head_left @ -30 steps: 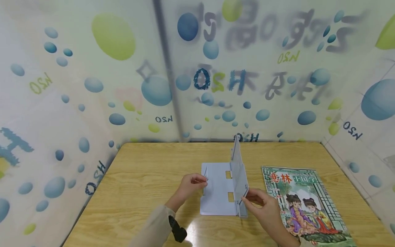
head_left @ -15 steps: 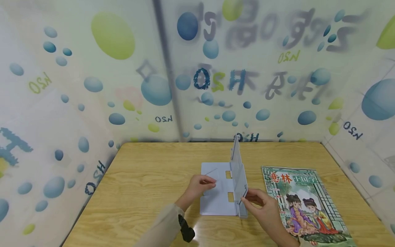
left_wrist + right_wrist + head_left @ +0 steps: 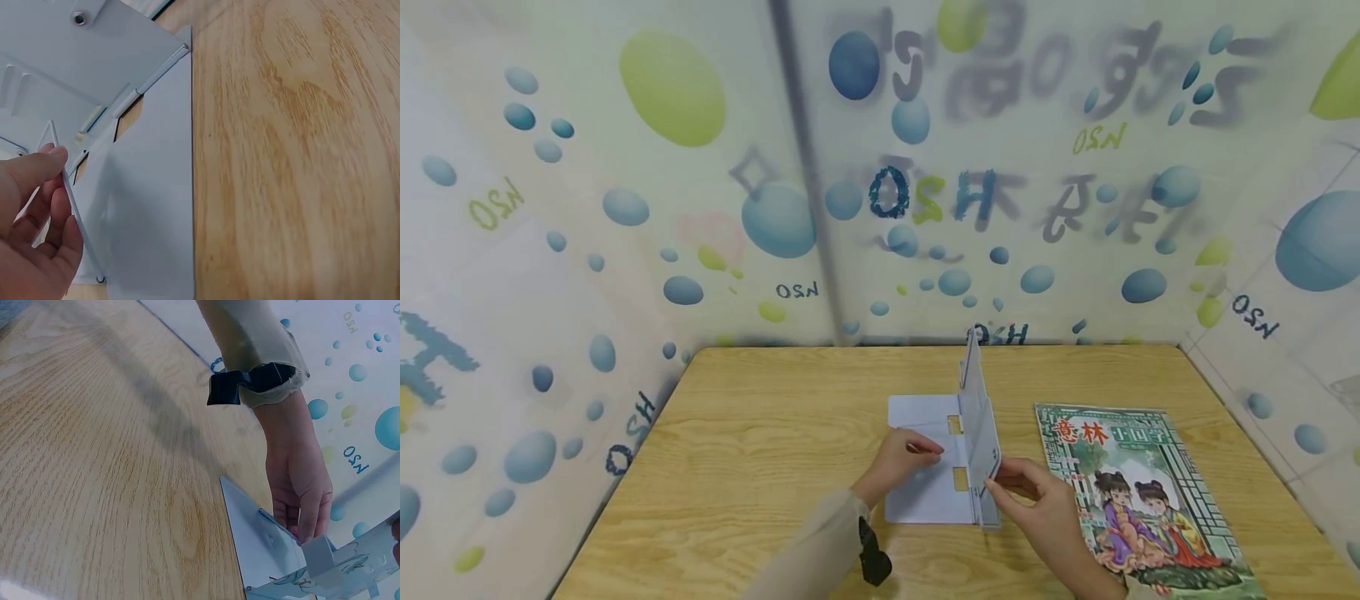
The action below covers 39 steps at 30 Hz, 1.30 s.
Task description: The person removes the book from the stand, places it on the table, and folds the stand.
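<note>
A pale metal folding book stand is on the table, its base plate [image 3: 917,504] lying flat and its back panel [image 3: 979,417] standing nearly upright on the right. Over the base, my left hand [image 3: 898,461] pinches a thin white wire support [image 3: 79,215] between thumb and fingers. That wire slants up from the base, one end near the plate's edge. On the far side, my right hand [image 3: 1037,504] grips the lower front edge of the back panel between thumb and fingers. Only a sliver of the right hand shows in the right wrist view.
To the right of the stand lies a magazine [image 3: 1150,500] with two illustrated figures on its cover. The wooden table [image 3: 760,425] meets a patterned wall covering [image 3: 880,250] at the back. More of that covering flanks both sides.
My left hand has moved right across the base, swinging the wire support up from the plate's left side towards the back panel. My right hand stays on the panel.
</note>
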Motion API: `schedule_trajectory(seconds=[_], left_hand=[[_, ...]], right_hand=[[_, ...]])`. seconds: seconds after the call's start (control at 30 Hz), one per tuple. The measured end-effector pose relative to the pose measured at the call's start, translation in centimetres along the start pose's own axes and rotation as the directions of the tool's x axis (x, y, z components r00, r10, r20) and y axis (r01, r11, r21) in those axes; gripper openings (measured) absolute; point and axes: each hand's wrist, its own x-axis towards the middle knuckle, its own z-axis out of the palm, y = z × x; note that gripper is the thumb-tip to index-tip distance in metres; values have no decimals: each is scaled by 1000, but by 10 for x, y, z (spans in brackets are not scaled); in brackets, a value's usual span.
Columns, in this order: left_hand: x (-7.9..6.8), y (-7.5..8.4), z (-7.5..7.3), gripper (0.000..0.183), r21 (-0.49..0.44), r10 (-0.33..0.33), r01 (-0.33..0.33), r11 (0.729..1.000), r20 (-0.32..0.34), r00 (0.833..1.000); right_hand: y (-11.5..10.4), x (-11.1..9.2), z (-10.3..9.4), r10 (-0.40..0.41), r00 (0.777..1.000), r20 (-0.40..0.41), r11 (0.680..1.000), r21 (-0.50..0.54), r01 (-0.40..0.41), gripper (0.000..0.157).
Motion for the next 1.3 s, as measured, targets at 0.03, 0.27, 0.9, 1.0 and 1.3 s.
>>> schedule_trajectory(seconds=[0.03, 0.27, 0.9, 1.0, 1.3], left_hand=[[1, -1, 2, 8, 21, 4, -4, 1000, 0, 1000], [5, -3, 10, 4, 95, -11, 11, 995, -2, 1000], [9, 4, 16, 6, 241, 36, -34, 970, -3, 999], [9, 4, 16, 6, 253, 39, -39, 967, 6, 999], [10, 11, 10, 3, 238, -3, -14, 971, 70, 998]], right_hand=[[1, 0, 0, -2, 1000, -1, 1000, 1, 2, 21], [3, 0, 0, -16, 1000, 0, 1000, 17, 16, 21], [0, 0, 4, -63, 998, -23, 996, 61, 65, 22], [-8, 0, 4, -67, 997, -30, 997, 47, 68, 23], [-33, 1, 2, -58, 998, -14, 998, 37, 58, 22]])
